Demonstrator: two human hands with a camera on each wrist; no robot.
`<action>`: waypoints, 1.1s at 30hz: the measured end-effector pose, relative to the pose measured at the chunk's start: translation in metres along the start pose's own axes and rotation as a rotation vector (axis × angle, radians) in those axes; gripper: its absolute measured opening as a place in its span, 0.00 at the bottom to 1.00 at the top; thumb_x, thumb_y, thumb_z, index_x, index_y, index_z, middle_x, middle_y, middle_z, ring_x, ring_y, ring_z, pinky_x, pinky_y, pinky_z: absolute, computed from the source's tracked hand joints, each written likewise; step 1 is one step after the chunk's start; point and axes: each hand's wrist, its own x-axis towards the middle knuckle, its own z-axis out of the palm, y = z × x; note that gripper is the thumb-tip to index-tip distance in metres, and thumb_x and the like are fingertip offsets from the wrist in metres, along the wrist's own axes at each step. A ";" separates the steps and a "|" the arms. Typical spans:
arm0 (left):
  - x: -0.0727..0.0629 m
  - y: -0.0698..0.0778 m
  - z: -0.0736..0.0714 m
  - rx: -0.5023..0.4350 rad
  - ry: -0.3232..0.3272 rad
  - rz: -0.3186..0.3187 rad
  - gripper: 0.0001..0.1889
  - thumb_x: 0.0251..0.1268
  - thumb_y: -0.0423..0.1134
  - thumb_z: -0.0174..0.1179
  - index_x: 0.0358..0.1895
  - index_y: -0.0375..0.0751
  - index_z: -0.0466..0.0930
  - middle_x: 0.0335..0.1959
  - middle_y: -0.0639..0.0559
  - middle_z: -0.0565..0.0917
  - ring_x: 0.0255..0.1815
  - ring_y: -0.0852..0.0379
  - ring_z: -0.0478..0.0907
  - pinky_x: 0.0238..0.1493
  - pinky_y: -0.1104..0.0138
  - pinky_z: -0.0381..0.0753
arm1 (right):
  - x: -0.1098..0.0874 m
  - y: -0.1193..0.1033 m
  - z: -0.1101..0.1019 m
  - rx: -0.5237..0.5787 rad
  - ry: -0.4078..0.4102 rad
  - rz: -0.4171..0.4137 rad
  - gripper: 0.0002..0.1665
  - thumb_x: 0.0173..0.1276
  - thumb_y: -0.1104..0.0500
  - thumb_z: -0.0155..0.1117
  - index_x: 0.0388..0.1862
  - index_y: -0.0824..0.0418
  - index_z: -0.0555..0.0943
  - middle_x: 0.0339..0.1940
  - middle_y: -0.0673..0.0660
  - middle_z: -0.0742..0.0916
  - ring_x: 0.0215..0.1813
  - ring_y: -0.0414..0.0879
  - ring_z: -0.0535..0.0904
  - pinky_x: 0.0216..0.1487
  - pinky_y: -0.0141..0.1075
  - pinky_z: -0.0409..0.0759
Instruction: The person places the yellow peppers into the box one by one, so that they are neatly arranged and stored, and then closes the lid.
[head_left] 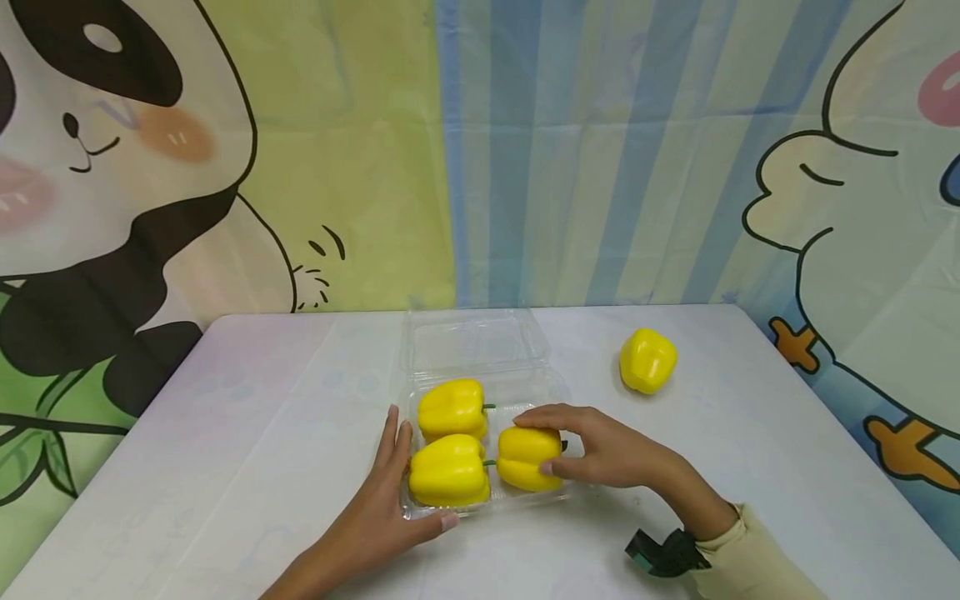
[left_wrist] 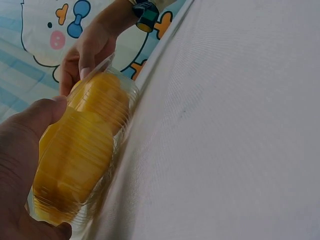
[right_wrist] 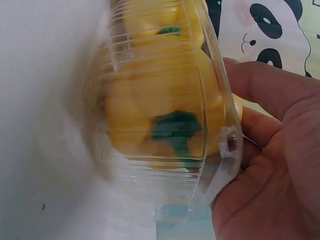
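Observation:
A clear plastic clamshell box stands on the table with its lid folded back. Inside, on the left, lie two yellow bell peppers, a back one and a front one, stems to the right. My right hand grips a third yellow bell pepper at the box's front right, thumb in front and fingers over the top. Its green stem shows through the clear wall in the right wrist view. Around the box's front left corner, my left hand touches the side with extended fingers, thumb along the front.
Another yellow bell pepper lies on the white-covered table, behind and to the right of the box. A printed cloth with cartoon animals hangs behind the table. A dark wrist device sits at the right sleeve.

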 end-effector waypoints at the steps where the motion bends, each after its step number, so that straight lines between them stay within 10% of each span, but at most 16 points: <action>1: 0.000 0.000 0.000 -0.001 -0.001 -0.002 0.66 0.45 0.67 0.70 0.79 0.41 0.36 0.76 0.65 0.21 0.77 0.44 0.35 0.68 0.38 0.51 | 0.000 0.000 0.000 -0.001 0.001 -0.004 0.31 0.67 0.54 0.66 0.69 0.53 0.72 0.68 0.49 0.74 0.68 0.48 0.68 0.66 0.51 0.68; 33: 0.001 -0.002 0.000 -0.003 -0.003 0.008 0.65 0.46 0.67 0.70 0.79 0.42 0.36 0.76 0.66 0.21 0.77 0.43 0.36 0.67 0.38 0.51 | 0.000 0.008 0.003 0.055 -0.022 -0.057 0.31 0.72 0.54 0.61 0.72 0.53 0.69 0.68 0.50 0.73 0.69 0.51 0.66 0.66 0.56 0.66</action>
